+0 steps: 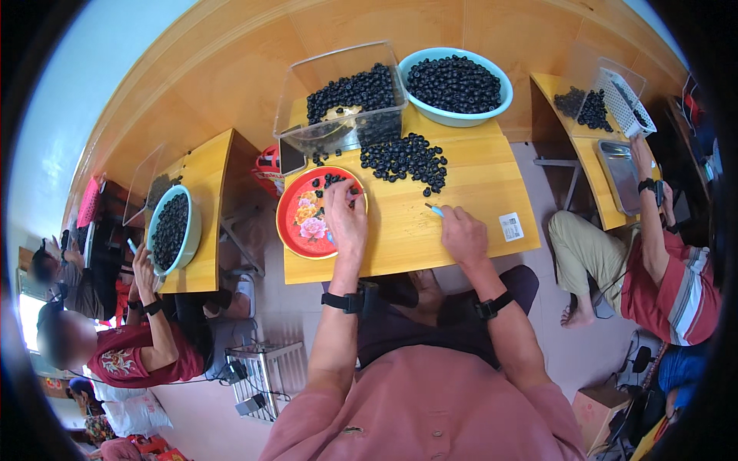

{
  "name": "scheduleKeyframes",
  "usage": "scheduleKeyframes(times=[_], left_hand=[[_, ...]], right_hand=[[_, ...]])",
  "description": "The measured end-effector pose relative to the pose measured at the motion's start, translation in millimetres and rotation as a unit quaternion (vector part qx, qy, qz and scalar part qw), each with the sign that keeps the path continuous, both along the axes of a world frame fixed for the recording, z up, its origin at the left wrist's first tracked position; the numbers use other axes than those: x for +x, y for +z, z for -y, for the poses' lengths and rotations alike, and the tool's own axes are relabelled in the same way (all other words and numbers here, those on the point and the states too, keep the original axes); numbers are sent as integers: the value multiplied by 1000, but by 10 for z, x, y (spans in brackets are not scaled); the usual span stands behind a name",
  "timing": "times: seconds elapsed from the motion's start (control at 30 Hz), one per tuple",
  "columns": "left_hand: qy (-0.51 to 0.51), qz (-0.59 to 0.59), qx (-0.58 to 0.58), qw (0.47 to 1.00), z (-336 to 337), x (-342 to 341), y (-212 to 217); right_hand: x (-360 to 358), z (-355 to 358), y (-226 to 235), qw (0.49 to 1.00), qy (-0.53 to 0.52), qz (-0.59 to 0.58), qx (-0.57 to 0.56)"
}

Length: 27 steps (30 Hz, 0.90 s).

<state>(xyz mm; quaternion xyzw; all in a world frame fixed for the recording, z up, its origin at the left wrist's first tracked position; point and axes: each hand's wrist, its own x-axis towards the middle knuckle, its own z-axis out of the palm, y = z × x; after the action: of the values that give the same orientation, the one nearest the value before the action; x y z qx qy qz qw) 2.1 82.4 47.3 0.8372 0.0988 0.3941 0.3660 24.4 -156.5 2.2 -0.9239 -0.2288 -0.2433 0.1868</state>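
Note:
My left hand (pixel 346 219) is over the right side of a round red plate (pixel 285 223) with a flower print. Its fingers are closed together, and whatever they hold is too small to make out. A few small, round, blackish pieces lie on the plate beside the fingertips. Over the bare wood to the right, my right hand (pixel 465 237) grips a thin tool (pixel 437 210) with a light blue handle, its tip pointing up and left. Just beyond that tip spreads a loose pile of the same dark round pieces (pixel 403 160).
At the table's (pixel 480 180) back stand a clear plastic bin (pixel 300 134) and a light blue basin (pixel 455 119), both holding dark pieces. A phone (pixel 292 157) lies by the plate, a white label (pixel 510 227) at right. People work at side tables, left with another basin (pixel 189 230).

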Motion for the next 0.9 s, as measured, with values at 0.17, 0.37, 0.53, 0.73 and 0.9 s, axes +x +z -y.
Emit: scheduleKeyframes(times=[0.17, 0.37, 0.53, 0.73, 0.9], left_hand=[[-109, -105, 41, 988, 206, 167, -137], [-161, -177, 4, 971, 676, 448, -260], [-156, -146, 70, 974, 636, 521, -390], [-174, -207, -126, 954, 681, 212, -283], [-190, -129, -235, 944, 750, 21, -443]], right_hand=[[-12, -19, 26, 999, -33, -11, 42], [6, 35, -7, 994, -61, -21, 88], [3, -6, 4, 994, -49, -29, 89], [2, 26, -20, 997, -47, -26, 63], [-9, -8, 16, 998, -23, -12, 52]])
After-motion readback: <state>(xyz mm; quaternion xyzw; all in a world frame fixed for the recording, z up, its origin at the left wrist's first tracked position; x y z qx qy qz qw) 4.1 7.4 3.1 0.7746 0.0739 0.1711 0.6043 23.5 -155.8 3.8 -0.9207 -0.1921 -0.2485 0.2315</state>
